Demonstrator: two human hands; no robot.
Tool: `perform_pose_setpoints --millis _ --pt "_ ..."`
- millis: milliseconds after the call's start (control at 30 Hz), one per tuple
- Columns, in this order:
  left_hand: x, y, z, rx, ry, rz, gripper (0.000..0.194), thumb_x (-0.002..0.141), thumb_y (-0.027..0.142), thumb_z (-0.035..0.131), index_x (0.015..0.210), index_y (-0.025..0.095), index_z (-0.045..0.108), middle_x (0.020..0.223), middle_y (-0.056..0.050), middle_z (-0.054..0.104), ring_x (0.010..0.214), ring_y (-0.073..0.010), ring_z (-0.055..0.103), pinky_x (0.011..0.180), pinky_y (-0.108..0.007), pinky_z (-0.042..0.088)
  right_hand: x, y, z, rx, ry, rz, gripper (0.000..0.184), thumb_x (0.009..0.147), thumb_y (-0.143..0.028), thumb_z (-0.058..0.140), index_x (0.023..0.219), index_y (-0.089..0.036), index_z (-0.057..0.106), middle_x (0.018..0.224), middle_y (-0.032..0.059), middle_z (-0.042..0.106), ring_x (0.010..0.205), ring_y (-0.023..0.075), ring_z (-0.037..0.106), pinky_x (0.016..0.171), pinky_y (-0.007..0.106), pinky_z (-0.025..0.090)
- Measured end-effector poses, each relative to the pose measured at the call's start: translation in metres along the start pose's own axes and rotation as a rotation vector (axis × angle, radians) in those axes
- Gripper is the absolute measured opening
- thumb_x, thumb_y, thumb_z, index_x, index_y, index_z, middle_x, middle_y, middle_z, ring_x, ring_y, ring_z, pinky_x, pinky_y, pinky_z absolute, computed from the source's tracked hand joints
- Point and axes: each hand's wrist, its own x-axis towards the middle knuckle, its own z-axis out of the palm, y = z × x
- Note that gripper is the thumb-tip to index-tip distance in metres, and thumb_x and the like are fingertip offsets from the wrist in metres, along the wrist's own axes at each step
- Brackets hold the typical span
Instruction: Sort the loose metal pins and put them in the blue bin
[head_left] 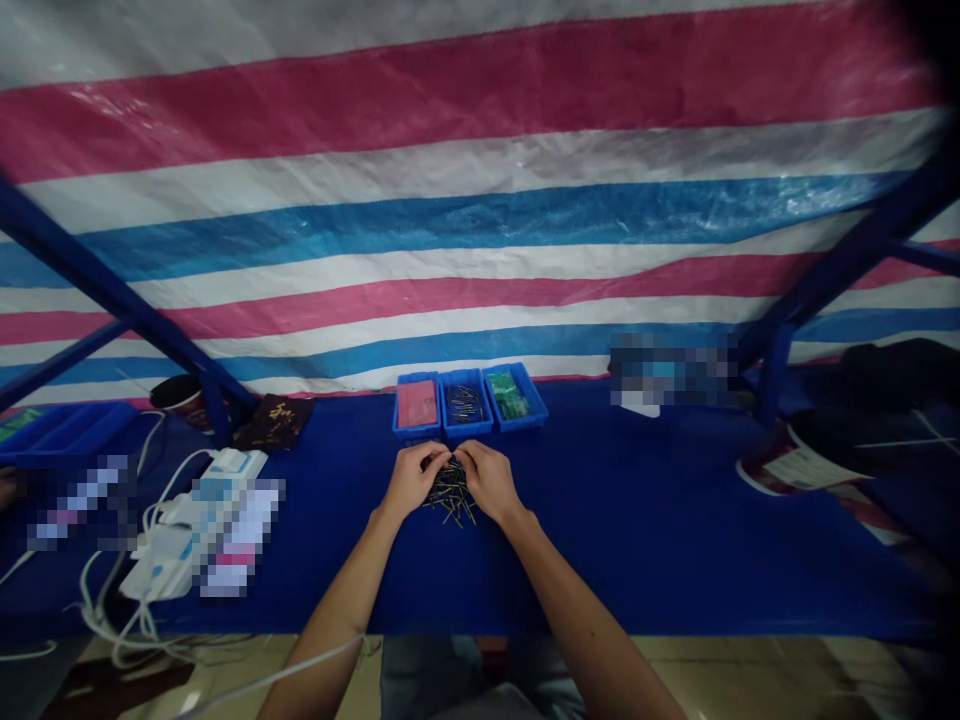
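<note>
My left hand [412, 478] and my right hand [489, 480] rest close together on a blue table [637, 520], fingers curled and pinched over a small pile of thin dark pins [451, 493]. The fingertips of both hands meet just above the pile. What exactly each pinch holds is too small to make out. Just beyond the hands stand three small blue trays in a row: one with a pink sheet [417, 404], one with more pins [465, 402], one with green parts [513, 396].
White cables and a power strip [225, 470] lie at the left with a blue bin [67, 430] and a dark cup [178, 395]. A dark pouch [274, 420] sits behind. Papers [795, 465] and dark cloth at the right. A striped tarp hangs behind.
</note>
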Motion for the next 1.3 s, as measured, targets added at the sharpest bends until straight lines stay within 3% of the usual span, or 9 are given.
perform_pose_setpoints --millis 300,633,833,1300 --pt "-0.0003 0.0010 -0.0010 -0.001 -0.003 0.002 0.020 0.094 0.030 0.059 0.091 0.018 0.075 0.074 -0.002 0.071 0.067 -0.0153 0.064 0.069 -0.024 0.047 -0.0006 0.0046 0.0058 -0.154 0.045 0.014 0.039 0.104 -0.034 0.037 0.073 -0.021 0.058 0.065 0.0018 0.063 0.059 0.0151 0.057 0.058 0.027 0.025" --pt "-0.0008 0.0019 -0.0007 0.008 0.001 0.017 0.023 0.094 0.033 0.058 0.088 0.017 0.074 0.074 -0.003 0.071 0.066 -0.0155 0.063 0.068 -0.024 0.046 0.0007 0.0078 0.0059 -0.117 0.080 0.040 0.051 0.105 -0.040 0.034 0.063 -0.020 0.055 0.057 0.0018 0.060 0.051 0.0136 0.052 0.057 0.029 0.023" --pt "-0.0014 -0.0001 -0.0005 0.013 -0.003 0.022 0.021 0.094 0.030 0.058 0.087 0.016 0.073 0.072 -0.002 0.070 0.064 -0.0138 0.062 0.066 -0.023 0.045 0.0011 0.0078 0.0032 0.011 0.079 0.036 0.047 0.104 -0.040 0.038 0.063 -0.019 0.052 0.058 -0.0006 0.056 0.052 0.0117 0.048 0.057 0.026 0.027" --pt "-0.0024 -0.0033 -0.0018 0.001 0.030 0.009 0.018 0.093 0.026 0.058 0.091 0.016 0.073 0.071 -0.001 0.070 0.062 -0.0127 0.061 0.063 -0.022 0.043 0.0012 0.0075 -0.0009 0.240 0.091 -0.017 0.017 0.096 -0.022 0.052 0.088 -0.021 0.067 0.086 0.0029 0.068 0.078 0.0170 0.063 0.073 0.026 0.044"
